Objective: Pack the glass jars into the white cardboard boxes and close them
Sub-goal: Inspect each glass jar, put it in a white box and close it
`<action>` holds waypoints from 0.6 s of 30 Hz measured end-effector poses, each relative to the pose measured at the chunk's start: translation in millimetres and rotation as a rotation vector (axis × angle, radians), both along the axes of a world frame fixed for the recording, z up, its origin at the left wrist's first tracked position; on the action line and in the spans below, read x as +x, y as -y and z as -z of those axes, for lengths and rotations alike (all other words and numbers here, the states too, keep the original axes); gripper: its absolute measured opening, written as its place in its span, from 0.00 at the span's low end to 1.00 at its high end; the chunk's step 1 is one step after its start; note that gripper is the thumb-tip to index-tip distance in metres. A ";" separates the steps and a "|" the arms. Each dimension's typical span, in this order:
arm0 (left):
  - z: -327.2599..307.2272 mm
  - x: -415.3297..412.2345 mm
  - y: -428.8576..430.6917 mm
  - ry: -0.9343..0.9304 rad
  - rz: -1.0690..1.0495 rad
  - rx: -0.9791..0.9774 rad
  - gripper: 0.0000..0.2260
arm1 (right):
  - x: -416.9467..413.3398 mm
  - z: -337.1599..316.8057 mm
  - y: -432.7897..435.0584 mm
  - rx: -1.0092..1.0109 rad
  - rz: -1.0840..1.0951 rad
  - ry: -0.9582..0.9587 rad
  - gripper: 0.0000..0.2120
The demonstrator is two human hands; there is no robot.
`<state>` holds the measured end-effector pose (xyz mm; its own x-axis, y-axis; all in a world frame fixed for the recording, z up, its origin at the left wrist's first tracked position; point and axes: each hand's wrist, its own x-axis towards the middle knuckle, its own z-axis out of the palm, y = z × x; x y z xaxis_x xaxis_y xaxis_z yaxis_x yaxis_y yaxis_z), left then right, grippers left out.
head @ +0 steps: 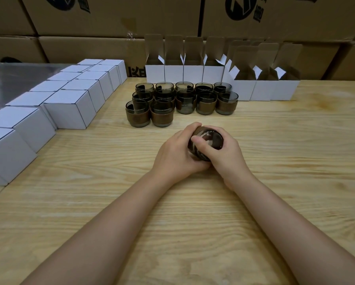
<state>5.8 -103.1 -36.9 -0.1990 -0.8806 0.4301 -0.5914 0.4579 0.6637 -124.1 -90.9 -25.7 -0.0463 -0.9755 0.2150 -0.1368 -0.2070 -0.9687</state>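
Smoked glass jar (208, 140) with a brown band, held tilted at the centre of a pale wooden table (193, 212) by 2 bare hands brought together round it. Fingers of the left hand (175, 155) wrap over the jar's far and left side. The right hand (225, 157) curls round its near and right side, thumb lying across the glass. 1 round end of the jar faces up toward the camera; whether it is the mouth or the base cannot be told, nor whether the jar touches the table.

Beyond the hands stands a cluster of upright jars (180, 101) of the same kind, packed touching in rows. Behind and to the right of the cluster are open white boxes (213, 74), top flaps raised. Along the table's left edge run 2 lines of closed white boxes (69, 109), side by side. Brown cartons (110, 19) are stacked behind the table.
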 end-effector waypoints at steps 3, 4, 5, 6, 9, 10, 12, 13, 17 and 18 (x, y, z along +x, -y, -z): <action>-2.4 1.6 -0.8 -0.028 0.021 0.047 0.39 | -3.8 1.4 -0.3 -0.027 -0.051 -0.077 0.27; -3.5 2.2 -1.1 -0.041 0.027 0.069 0.38 | -5.8 1.5 -0.1 -0.036 -0.074 -0.111 0.28; -4.1 2.8 -1.3 -0.056 0.032 0.088 0.38 | -7.9 1.0 -0.1 -0.040 -0.099 -0.144 0.29; -4.1 3.5 -1.3 -0.075 0.039 0.102 0.38 | -10.0 0.9 0.0 -0.048 -0.124 -0.170 0.29; -2.9 5.7 0.3 -0.161 0.063 0.130 0.36 | -14.4 1.2 0.0 -0.081 -0.188 -0.208 0.28; -1.9 6.6 1.8 -0.186 0.066 0.135 0.35 | -14.8 1.2 0.3 -0.083 -0.209 -0.216 0.29; -0.2 8.0 5.2 -0.236 0.077 0.148 0.32 | -16.1 0.7 1.0 -0.082 -0.251 -0.228 0.29; 0.6 8.6 6.8 -0.264 0.086 0.160 0.30 | -17.2 0.0 1.3 -0.079 -0.268 -0.229 0.30; 1.8 9.3 9.6 -0.334 0.124 0.173 0.25 | -24.3 -4.0 1.5 -0.057 -0.315 -0.205 0.27; 2.3 9.2 10.3 -0.346 0.132 0.177 0.26 | -25.5 -4.0 1.8 -0.050 -0.321 -0.190 0.23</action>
<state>15.0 -113.4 -39.3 -0.1855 -0.9234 0.3360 -0.2635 0.3761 0.8883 -149.6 -92.7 -21.6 0.3051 -0.9221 0.2379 -0.2337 -0.3147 -0.9200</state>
